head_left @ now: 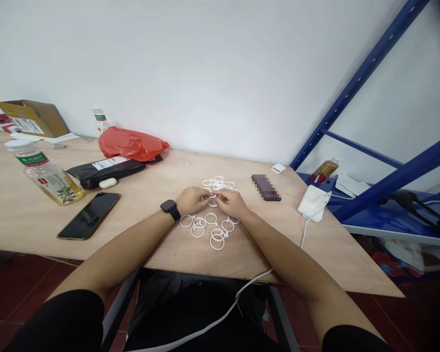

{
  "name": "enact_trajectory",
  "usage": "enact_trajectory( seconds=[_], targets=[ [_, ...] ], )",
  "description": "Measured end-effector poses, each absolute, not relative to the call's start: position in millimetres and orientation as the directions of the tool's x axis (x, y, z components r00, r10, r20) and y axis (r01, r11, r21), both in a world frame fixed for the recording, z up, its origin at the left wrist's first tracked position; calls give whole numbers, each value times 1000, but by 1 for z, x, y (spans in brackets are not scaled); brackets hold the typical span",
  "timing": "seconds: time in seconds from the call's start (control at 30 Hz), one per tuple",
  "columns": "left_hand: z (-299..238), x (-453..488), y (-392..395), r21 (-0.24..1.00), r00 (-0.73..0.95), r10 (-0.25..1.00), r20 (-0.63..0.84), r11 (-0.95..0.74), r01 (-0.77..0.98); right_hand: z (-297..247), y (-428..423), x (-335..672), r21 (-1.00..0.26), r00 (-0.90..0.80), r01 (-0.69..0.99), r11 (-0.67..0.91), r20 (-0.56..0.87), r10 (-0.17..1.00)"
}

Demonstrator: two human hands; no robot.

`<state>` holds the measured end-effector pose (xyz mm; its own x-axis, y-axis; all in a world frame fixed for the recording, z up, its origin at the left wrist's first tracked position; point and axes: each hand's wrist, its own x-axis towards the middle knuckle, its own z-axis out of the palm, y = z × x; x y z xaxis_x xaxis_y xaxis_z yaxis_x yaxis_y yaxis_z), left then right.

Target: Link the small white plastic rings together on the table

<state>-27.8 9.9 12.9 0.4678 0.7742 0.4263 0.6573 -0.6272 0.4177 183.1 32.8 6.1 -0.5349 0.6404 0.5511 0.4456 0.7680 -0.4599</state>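
Note:
My left hand [192,199], with a black watch [170,209] on its wrist, and my right hand [231,202] meet over the wooden table [29,220]. Their fingers are pinched together on one white plastic ring [212,197]. Just beyond the hands lies a small heap of white rings [218,184]. Several more white rings [205,227] lie spread flat on the table between my wrists, close to me.
A black phone [89,215] and a bottle of yellow liquid [46,172] lie on the left. A black parcel [106,170], a red bag [130,143] and a cardboard box [33,117] sit behind. A white charger [313,202] with cable and blue shelving [385,181] stand right.

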Motion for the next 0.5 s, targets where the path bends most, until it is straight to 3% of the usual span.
enact_trajectory(
  seconds=[0.5],
  targets=[
    [16,-22,5,436,515,770,377,-638,634,4,33,181,-433,-539,468,770,551,637]
  ],
)
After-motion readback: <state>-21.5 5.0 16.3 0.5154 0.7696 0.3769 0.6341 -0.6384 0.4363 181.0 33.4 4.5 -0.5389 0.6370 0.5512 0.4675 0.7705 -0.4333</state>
